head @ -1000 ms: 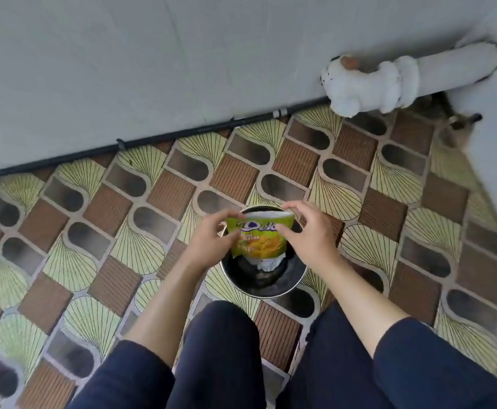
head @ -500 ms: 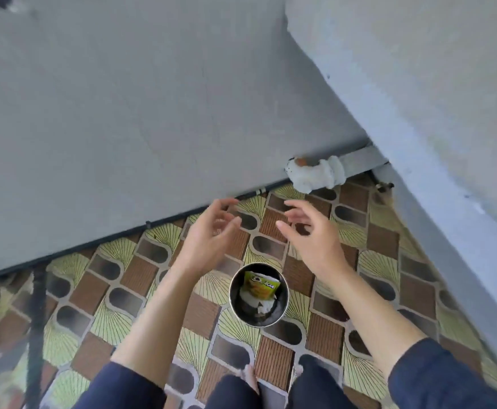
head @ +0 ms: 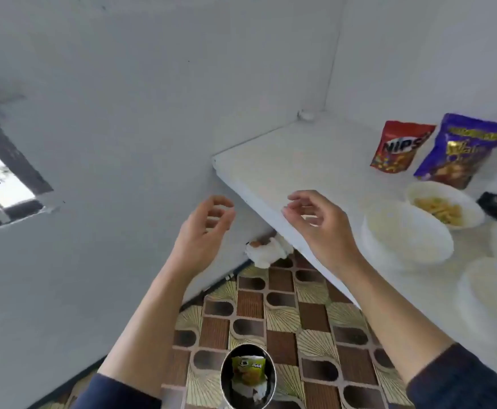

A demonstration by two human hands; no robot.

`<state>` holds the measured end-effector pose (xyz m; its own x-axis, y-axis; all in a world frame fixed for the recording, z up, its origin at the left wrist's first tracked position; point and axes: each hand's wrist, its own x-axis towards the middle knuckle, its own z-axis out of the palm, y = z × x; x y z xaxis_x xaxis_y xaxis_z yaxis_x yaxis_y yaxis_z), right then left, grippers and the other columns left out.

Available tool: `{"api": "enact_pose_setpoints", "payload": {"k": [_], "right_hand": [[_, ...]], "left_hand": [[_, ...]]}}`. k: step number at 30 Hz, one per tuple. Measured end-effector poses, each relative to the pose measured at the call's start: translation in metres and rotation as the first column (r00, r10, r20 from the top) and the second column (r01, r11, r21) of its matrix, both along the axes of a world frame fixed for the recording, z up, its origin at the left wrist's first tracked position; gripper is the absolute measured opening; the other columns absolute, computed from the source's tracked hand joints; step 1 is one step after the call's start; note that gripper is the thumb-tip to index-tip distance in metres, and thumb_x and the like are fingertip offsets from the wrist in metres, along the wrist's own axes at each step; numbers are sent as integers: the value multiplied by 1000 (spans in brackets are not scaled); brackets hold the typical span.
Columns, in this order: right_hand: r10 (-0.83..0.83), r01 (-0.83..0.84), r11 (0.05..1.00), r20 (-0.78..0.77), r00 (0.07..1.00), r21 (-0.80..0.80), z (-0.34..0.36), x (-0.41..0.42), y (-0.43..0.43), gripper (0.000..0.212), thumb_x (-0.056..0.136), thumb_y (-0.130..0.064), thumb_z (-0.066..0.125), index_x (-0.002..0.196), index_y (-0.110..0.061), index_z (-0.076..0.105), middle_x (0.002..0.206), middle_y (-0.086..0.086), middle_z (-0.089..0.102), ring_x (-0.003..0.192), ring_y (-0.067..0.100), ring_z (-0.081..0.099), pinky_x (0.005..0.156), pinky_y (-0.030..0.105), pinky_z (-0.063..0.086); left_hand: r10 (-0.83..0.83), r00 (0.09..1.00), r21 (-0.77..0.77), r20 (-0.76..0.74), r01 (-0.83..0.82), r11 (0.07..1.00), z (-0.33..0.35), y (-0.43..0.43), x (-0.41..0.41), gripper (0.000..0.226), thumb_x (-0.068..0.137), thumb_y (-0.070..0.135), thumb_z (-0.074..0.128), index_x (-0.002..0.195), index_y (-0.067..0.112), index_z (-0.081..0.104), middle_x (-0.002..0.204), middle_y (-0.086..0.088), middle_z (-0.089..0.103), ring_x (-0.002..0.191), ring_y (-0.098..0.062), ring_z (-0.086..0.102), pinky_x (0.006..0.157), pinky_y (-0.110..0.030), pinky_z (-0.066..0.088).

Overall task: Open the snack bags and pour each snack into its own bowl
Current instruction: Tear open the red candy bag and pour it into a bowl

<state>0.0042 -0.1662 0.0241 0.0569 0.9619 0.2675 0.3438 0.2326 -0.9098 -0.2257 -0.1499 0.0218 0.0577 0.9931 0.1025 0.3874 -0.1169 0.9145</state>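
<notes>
- White counter (head: 300, 160) in grey-walled corner carries red bag (head: 400, 147), purple bag (head: 465, 152), bowls (head: 406, 231).
- Patterned tile floor (head: 282, 314) below.
- Left hand (head: 203, 234), right hand (head: 318, 225): loosely curled, empty.

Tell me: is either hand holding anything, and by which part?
Nothing is held: the left hand and the right hand are both empty, fingers loosely curled.

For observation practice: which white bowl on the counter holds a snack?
The far bowl beside the purple bag, holding yellow pieces; the nearer bowl looks empty.
</notes>
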Motion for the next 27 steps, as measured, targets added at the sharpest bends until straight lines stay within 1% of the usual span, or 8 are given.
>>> {"api": "enact_pose_setpoints", "payload": {"k": [3, 7, 11, 16, 20, 23, 25, 27], "right_hand": [[-87, 87, 995, -10, 996, 51, 23, 37, -4, 19, 91, -34, 73, 107, -27, 68, 98, -11, 72, 95, 5, 69, 95, 43, 54], [-217, 218, 969, -21, 976, 112, 44, 95, -3, 17, 90, -34, 73, 106, -29, 68, 94, -16, 72, 95, 5, 69, 95, 45, 55], [-317, 321, 933, -50, 947, 166, 57, 153, 7, 17, 90, -32, 74, 105, -28, 69, 94, -15, 72, 93, 5, 68, 94, 48, 54], [-362, 371, 911, -85, 928, 178, 76, 214, 27, 15, 90, -25, 75, 103, -21, 70, 85, -16, 71, 87, 4, 67, 93, 45, 54], [-356, 368, 918, -101, 929, 147, 81, 254, 51, 14, 91, -27, 74, 103, -23, 69, 84, -16, 71, 87, 3, 67, 93, 52, 53], [-362, 374, 921, -113, 925, 106, 73, 275, 71, 14, 90, -29, 74, 103, -26, 69, 88, -13, 71, 91, 5, 67, 94, 53, 53], [-370, 381, 921, -123, 921, 83, 64, 285, 88, 14, 90, -30, 74, 103, -26, 70, 88, -12, 72, 91, 6, 67, 93, 51, 54], [-387, 397, 916, -131, 913, 63, 55, 293, 106, 15, 90, -30, 74, 103, -26, 70, 87, -13, 72, 90, 5, 67, 90, 43, 56]], "left_hand": [[-82, 997, 51, -2, 82, 995, 18, 15, 35, 7, 104, 38, 56, 104, 40, 62, 102, 13, 68, 96, -11, 68, 79, -27, 48], [-199, 980, 90, -13, 200, 976, 37, 40, 94, 7, 103, 40, 56, 107, 39, 63, 103, 12, 69, 94, -10, 70, 78, -26, 47], [-268, 963, 152, -23, 269, 951, 56, 70, 160, 7, 103, 39, 57, 105, 39, 63, 101, 10, 70, 91, -9, 70, 76, -25, 49], [-310, 951, 190, 7, 303, 934, 78, 103, 234, 7, 103, 34, 58, 106, 33, 65, 100, 5, 70, 91, -13, 70, 75, -22, 48], [-316, 949, 210, 9, 307, 928, 85, 131, 280, 7, 103, 35, 58, 104, 34, 65, 101, 5, 70, 91, -15, 70, 75, -24, 49], [-316, 949, 192, 1, 310, 931, 80, 152, 306, 6, 102, 36, 58, 104, 35, 64, 101, 7, 70, 94, -15, 69, 75, -24, 47], [-315, 949, 183, -2, 310, 933, 73, 168, 320, 6, 102, 36, 58, 104, 35, 64, 102, 8, 69, 95, -14, 68, 75, -24, 45], [-314, 949, 176, -9, 311, 934, 68, 185, 332, 7, 103, 35, 58, 105, 33, 64, 102, 9, 68, 96, -13, 66, 75, -23, 45]]}}
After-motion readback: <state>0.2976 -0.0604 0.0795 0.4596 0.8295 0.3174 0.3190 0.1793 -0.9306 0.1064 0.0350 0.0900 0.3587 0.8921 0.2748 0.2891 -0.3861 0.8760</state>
